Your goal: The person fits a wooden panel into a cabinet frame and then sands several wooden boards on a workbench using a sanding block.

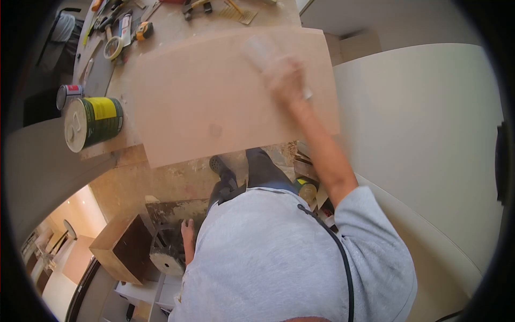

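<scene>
A broad brown board [182, 107] lies across the workbench in front of me. Over its right half my right hand [284, 78] is closed around a wide scraper [259, 51], smeared by motion. The scraper's pale blade points to the far left, and a small white end shows below my hand. My left hand [188, 231] hangs low at my side, with nothing seen in it and its fingertips a little apart. It is nearest to a dusty grey block-shaped object [166, 260]. A faint darker patch marks the board near its front edge.
A green and yellow can [96, 123] lies at the bench's left edge, by a smaller tin [70, 95]. Masking tape [113, 48], a tape measure [144, 31] and several tools lie behind. A large pale panel [424, 118] stands right; a brown box [123, 248] is lower left.
</scene>
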